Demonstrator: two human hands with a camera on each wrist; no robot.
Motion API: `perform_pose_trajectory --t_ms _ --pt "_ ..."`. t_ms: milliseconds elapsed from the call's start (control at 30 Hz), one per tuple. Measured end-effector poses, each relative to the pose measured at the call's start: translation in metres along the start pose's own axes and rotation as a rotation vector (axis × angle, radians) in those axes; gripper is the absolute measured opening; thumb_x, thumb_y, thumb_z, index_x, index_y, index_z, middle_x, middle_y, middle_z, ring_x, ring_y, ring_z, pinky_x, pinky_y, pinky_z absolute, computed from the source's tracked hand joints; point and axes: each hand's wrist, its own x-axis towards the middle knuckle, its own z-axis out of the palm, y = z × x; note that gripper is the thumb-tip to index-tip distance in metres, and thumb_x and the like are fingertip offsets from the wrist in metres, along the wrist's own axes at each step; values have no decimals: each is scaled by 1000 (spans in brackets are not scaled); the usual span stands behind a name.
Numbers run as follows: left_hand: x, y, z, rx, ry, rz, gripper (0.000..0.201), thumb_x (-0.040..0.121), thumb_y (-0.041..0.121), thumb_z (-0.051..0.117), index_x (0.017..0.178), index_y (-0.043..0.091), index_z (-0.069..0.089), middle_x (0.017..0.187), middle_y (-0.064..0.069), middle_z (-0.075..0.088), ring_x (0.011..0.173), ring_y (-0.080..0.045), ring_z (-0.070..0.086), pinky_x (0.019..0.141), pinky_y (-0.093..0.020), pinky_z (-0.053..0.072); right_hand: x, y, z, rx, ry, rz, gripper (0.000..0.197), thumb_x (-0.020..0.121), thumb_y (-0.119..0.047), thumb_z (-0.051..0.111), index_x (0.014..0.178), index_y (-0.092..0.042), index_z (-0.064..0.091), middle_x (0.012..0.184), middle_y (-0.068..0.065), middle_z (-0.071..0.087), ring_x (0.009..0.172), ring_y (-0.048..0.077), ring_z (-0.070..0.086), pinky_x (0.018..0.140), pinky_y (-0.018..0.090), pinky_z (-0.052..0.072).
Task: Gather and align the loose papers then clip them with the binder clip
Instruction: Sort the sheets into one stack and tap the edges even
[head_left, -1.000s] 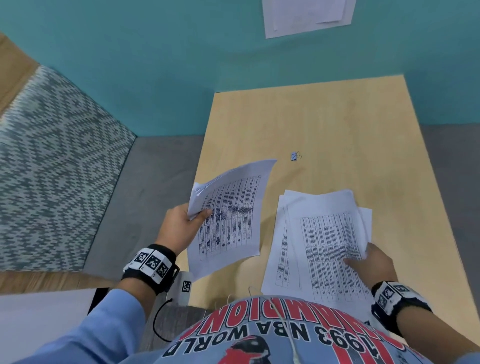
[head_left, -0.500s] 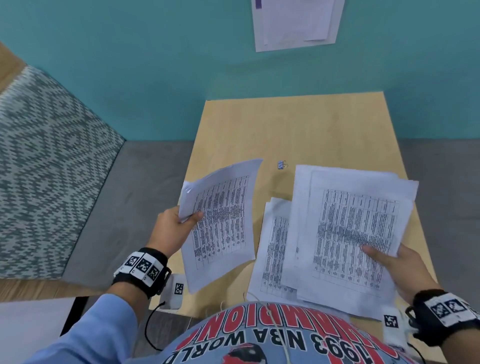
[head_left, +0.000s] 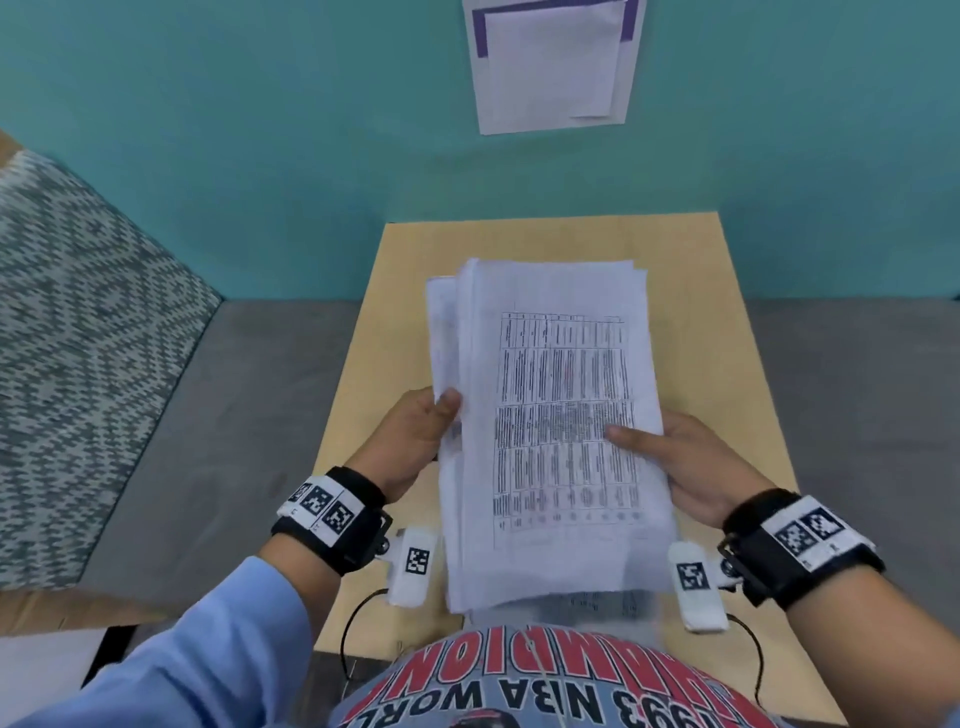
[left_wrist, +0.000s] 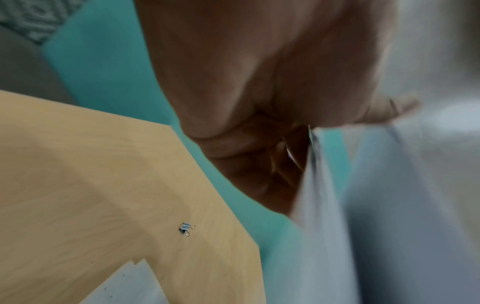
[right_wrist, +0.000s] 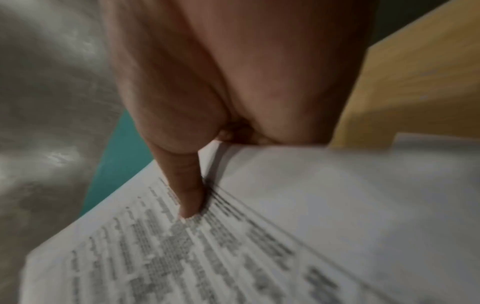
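Note:
In the head view, both hands hold one stack of printed papers above the middle of the wooden table. My left hand grips the stack's left edge, thumb on top. My right hand grips the right edge, its thumb pressed on the printed table. The sheets' edges are uneven at the top left. In the left wrist view the small binder clip lies on the table, and a few sheets lie flat below it. The stack hides the clip in the head view. The right wrist view shows the thumb on the top sheet.
A teal wall stands behind the table, with a white sheet pinned to it. Grey floor and a patterned rug lie to the left of the table. Cables hang from both wristbands near the table's front edge.
The right hand lifted its sheets off the table. Both hands moved inward and brought their two bundles together into one stack over the table's middle.

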Motion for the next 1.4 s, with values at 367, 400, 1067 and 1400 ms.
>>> perform_pose_trajectory --t_ms 367,400,1067,1400 --pt "6 -33 41 82 141 81 31 91 9 81 121 16 76 117 3 82 112 -15 77 101 -37 62 -16 23 16 -375 320 -362 33 82 -12 86 106 -32 74 100 -27 79 94 -14 71 79 3 51" --pt "9 -48 42 127 98 38 32 92 9 81 124 14 75 120 -1 81 114 -17 76 101 -36 60 -12 36 13 -437 297 -326 31 85 -12 84 103 -35 73 98 -27 78 92 -16 69 77 1 50" --pt "16 -84 19 434 98 -156 50 87 56 79 96 7 78 97 -14 82 93 -27 80 86 -50 63 22 116 -8 -799 373 21 20 92 -45 74 89 -26 68 78 -21 70 73 -4 67 68 20 55" --pt "-22 -66 -89 369 399 -57 29 91 29 83 105 53 73 122 6 77 118 -21 72 102 -43 58 43 181 -11 -1315 647 482 116 52 -94 67 127 -8 52 122 14 54 111 33 61 91 48 49"
